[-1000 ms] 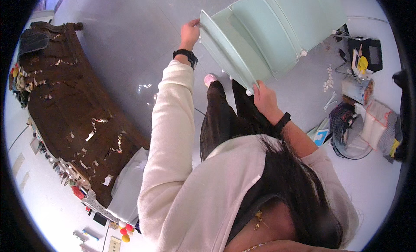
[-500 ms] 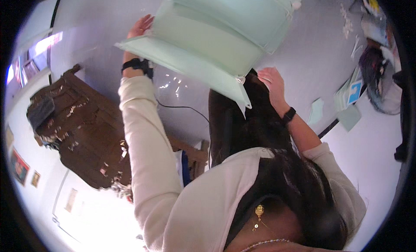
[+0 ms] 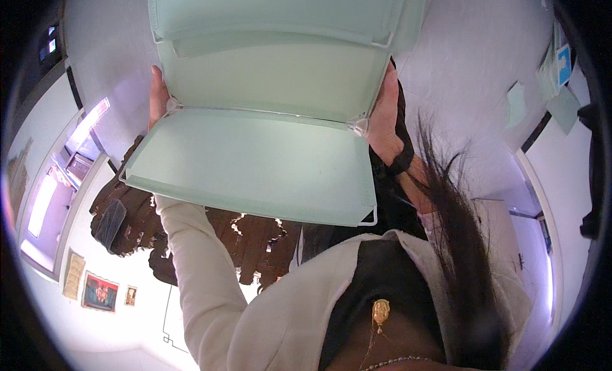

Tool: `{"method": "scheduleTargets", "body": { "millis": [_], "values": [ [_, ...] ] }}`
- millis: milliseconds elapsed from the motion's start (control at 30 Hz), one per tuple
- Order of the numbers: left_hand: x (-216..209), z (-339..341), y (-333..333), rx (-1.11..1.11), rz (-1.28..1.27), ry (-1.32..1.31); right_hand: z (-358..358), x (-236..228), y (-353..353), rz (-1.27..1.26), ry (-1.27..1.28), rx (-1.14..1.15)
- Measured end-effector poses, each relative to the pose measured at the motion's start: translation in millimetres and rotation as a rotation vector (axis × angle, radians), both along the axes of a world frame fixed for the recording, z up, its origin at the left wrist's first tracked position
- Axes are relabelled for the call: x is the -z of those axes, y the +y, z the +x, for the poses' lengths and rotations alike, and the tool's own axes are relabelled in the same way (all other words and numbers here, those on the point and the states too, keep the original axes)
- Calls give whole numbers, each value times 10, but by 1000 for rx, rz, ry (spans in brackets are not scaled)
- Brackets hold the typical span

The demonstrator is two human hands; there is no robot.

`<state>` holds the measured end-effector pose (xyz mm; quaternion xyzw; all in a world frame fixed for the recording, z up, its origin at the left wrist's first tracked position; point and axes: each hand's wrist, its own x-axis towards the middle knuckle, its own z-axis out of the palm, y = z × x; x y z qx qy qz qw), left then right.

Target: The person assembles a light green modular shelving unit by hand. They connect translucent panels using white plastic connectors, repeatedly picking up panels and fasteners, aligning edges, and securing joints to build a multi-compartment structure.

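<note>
– What's going on with the pale green folding panel (image 3: 255, 160)?

– It's held up in front of the chest, its sections hinged partly open. The left hand (image 3: 157, 98) grips the left edge at the hinge, the right hand (image 3: 385, 119) clasps the right edge.

– Which step, would you say?

– Unfolding or turning it, I'd judge. Next needs both grips steady at the hinge.

– Anything around it?

– A dark wooden cabinet (image 3: 191, 234) below the panel.
</note>
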<state>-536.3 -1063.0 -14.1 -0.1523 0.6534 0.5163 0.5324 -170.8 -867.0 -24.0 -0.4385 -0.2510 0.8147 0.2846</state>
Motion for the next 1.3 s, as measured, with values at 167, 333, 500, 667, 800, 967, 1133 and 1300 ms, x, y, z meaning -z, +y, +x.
{"method": "scheduleTargets", "body": {
  "millis": [167,333,500,667,800,967,1133,1300],
  "values": [
    [-149,192,152,47,-39,78,34,64,-28,-25,-105,37],
    [-220,224,221,74,-103,129,82,91,0,-2,-194,-8],
    [-164,198,231,186,-157,311,107,24,54,-19,-294,-80],
    [-149,213,226,91,-225,263,46,-28,78,-8,-313,-43],
    [-126,148,141,145,-238,160,-5,-56,83,-48,-235,20],
    [58,9,-1,87,-177,212,-4,-99,57,12,-242,-24],
    [310,-144,-204,-13,133,117,19,-35,47,61,-262,-25],
    [189,-95,-464,-380,-6,509,156,61,99,152,-309,-118]
  ]
}}
